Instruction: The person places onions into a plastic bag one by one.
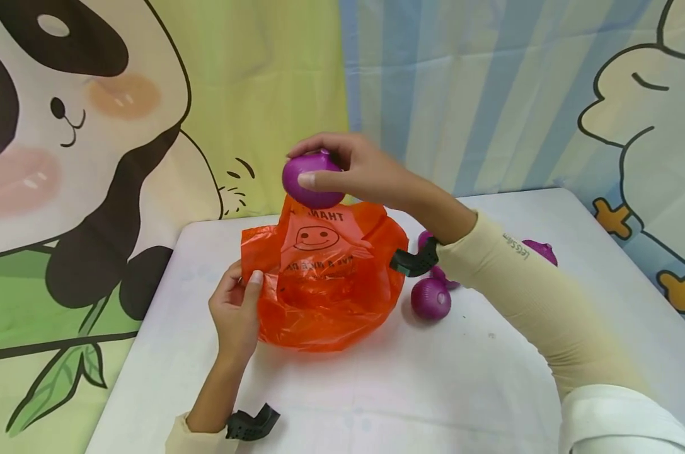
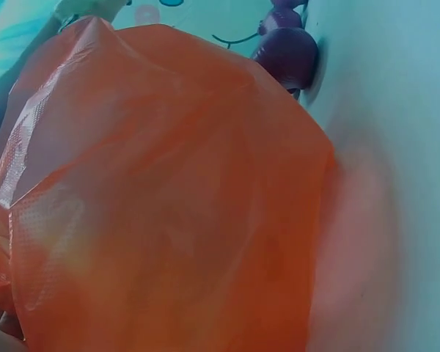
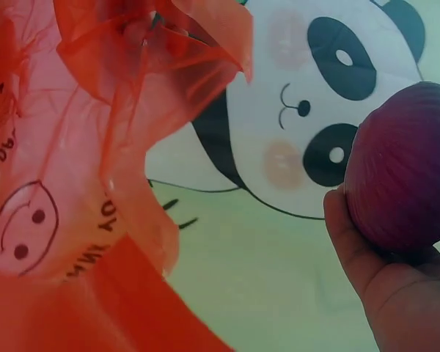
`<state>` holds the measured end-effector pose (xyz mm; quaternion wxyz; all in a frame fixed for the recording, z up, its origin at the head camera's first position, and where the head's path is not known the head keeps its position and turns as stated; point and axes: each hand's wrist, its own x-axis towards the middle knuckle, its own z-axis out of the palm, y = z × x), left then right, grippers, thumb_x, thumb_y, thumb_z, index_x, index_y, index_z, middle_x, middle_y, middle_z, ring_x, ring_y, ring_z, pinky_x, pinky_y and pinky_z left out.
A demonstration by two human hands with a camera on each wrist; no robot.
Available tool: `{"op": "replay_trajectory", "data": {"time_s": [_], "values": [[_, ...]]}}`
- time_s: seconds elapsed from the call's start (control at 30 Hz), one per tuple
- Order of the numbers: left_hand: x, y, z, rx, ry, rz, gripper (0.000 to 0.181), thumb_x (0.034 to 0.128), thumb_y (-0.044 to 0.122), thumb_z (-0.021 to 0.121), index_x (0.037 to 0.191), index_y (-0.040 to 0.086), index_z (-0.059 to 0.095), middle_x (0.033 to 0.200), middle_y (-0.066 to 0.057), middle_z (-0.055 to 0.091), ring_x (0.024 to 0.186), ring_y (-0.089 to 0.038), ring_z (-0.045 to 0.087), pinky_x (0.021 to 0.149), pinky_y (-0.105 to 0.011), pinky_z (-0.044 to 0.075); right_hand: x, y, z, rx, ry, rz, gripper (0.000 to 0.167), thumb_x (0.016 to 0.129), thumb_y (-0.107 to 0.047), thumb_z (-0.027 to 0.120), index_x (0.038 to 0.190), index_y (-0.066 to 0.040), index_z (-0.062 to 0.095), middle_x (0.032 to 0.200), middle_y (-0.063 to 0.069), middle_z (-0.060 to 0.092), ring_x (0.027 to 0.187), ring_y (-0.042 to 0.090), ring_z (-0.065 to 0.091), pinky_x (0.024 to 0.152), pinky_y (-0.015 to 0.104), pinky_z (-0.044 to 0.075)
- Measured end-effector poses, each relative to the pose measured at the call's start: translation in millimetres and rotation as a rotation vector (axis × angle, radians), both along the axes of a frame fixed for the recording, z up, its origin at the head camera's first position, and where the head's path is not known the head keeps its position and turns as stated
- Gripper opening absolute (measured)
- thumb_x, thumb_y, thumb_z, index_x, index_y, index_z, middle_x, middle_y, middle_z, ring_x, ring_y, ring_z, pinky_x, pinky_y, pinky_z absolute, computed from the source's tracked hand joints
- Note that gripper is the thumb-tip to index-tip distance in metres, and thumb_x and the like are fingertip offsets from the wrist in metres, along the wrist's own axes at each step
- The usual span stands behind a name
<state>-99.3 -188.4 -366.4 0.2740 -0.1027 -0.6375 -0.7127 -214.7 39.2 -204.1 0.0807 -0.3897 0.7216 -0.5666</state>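
My right hand (image 1: 356, 167) grips a purple onion (image 1: 314, 183) above the far rim of a red-orange plastic bag (image 1: 325, 302). Thumb and fingers wrap the onion's sides, and the right wrist view shows the same onion (image 3: 403, 169) beside the bag. At the bag's left edge, my left hand (image 1: 237, 312) pinches the plastic between thumb and fingers. A smiling face and lettering are printed on the bag. In the left wrist view the bag (image 2: 176, 198) covers most of the picture, hiding nearly all of that hand. What the bag holds cannot be made out.
Right of the bag, a purple onion (image 1: 431, 299) lies on the white table (image 1: 410, 384), with others partly hidden behind the right wrist's black strap (image 1: 414, 257). Another onion (image 1: 542, 251) shows beyond the right forearm. A cartoon-printed curtain (image 1: 285, 94) stands behind the table.
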Motion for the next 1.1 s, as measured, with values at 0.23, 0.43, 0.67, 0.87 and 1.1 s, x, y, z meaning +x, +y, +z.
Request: {"op": "replay_trajectory", "data": {"time_s": [0.23, 0.43, 0.67, 0.87, 1.1], "values": [[0.2, 6.3, -4.0, 0.006, -0.014, 0.061, 0.022, 0.0968, 0.002, 0.056, 0.113, -0.013, 0.057, 0.107, -0.012, 0.063, 0.093, -0.024, 0.058, 0.087, -0.025, 0.054, -8.3, -36.9, -25.7, 0.045, -0.066, 0.054, 0.036, 0.091, -0.018, 0.067, 0.125, -0.009, 0.062, 0.116, 0.007, 0.06, 0.102, 0.023, 0.06, 0.08, 0.035, 0.058], [1.0, 9.3, -4.1, -0.003, 0.002, 0.145, 0.024, 0.0978, 0.005, 0.055, 0.114, -0.012, 0.056, 0.106, -0.011, 0.061, 0.095, -0.025, 0.056, 0.09, -0.024, 0.051, -8.3, -45.7, -58.9, 0.132, -0.174, 0.051, 0.036, 0.091, -0.023, 0.069, 0.125, -0.014, 0.062, 0.119, 0.004, 0.058, 0.106, 0.022, 0.058, 0.081, 0.033, 0.057], [0.2, 10.4, -6.6, 0.004, 0.031, 0.148, 0.02, 0.0977, 0.005, 0.055, 0.114, -0.007, 0.058, 0.108, -0.013, 0.061, 0.096, -0.026, 0.057, 0.091, -0.027, 0.052, -12.6, -49.3, -94.8, 0.295, -0.193, 0.077, 0.041, 0.087, -0.032, 0.073, 0.124, -0.018, 0.063, 0.12, 0.004, 0.057, 0.106, 0.023, 0.057, 0.075, 0.032, 0.058], [-0.6, 11.3, -10.5, -0.018, 0.077, 0.117, 0.019, 0.0976, 0.001, 0.053, 0.112, -0.011, 0.055, 0.109, -0.015, 0.059, 0.097, -0.026, 0.057, 0.091, -0.026, 0.052, -17.8, -49.9, -122.3, 0.375, -0.166, 0.115, 0.042, 0.088, -0.032, 0.073, 0.125, -0.014, 0.064, 0.117, 0.0, 0.059, 0.106, 0.02, 0.057, 0.079, 0.028, 0.057], [-0.5, 10.8, -14.1, -0.085, 0.064, 0.154, 0.02, 0.098, 0.002, 0.053, 0.114, -0.01, 0.055, 0.107, -0.014, 0.06, 0.096, -0.024, 0.059, 0.09, -0.026, 0.052, -28.2, -47.5, -151.9, 0.429, -0.141, 0.108, 0.045, 0.088, -0.032, 0.073, 0.124, -0.008, 0.064, 0.115, 0.002, 0.06, 0.104, 0.018, 0.057, 0.082, 0.025, 0.054]]}}
